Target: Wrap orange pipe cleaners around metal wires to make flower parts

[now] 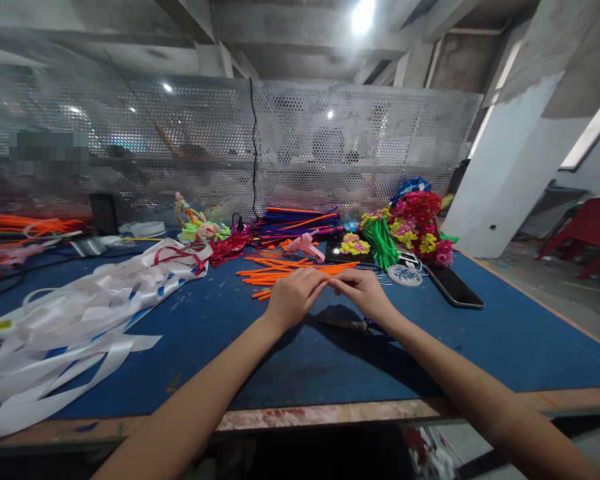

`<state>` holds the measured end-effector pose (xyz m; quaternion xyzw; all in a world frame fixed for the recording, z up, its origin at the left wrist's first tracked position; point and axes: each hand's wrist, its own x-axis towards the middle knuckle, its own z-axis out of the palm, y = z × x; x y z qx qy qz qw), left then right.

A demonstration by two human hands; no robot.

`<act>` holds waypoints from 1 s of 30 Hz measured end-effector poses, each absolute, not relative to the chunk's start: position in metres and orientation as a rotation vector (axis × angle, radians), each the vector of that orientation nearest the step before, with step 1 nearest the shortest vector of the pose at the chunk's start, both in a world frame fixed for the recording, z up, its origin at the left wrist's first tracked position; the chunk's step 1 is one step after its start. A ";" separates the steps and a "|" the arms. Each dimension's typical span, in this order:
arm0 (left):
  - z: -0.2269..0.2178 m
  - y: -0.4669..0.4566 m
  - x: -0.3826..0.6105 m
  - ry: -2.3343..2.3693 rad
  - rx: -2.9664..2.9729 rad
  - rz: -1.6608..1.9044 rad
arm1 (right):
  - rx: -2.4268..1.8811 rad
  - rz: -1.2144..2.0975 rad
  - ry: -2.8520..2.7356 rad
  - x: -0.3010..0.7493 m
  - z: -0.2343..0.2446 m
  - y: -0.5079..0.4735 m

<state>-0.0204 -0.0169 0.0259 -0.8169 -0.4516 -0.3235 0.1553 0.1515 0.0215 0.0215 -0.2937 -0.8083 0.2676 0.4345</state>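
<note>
My left hand [295,293] and my right hand [365,293] meet fingertip to fingertip over the middle of the blue table. Both have their fingers pinched together; whatever lies between them is too small and covered to make out. Orange pipe cleaners [260,270] lie in a loose pile just behind the hands. Beneath my right hand rests a pair of scissors [347,324], its handles partly covered by my wrist. Beyond the pile sits a pink glue gun [305,245].
White ribbon [95,300] spreads over the table's left side. A phone [454,285] and a round patterned disc [405,275] lie at right. Green pipe cleaners [381,243] and colourful fuzzy flowers [420,223] stand behind them. A perforated metal screen [360,147] closes off the back.
</note>
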 end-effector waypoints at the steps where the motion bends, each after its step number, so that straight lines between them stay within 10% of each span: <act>1: 0.027 -0.018 -0.019 -1.309 -2.350 -0.948 | -0.738 0.560 -2.020 0.151 0.021 0.019; 15: 0.038 -0.025 -0.008 -1.561 -2.464 -1.493 | -0.690 -0.360 -2.068 0.160 0.021 0.010; 25: 0.033 -0.025 -0.013 -1.415 -2.461 -1.067 | -0.750 1.522 -1.909 0.155 0.029 0.020; 30: 0.031 -0.022 -0.017 -1.449 -2.416 -1.103 | -0.702 0.507 -2.191 0.158 0.027 0.020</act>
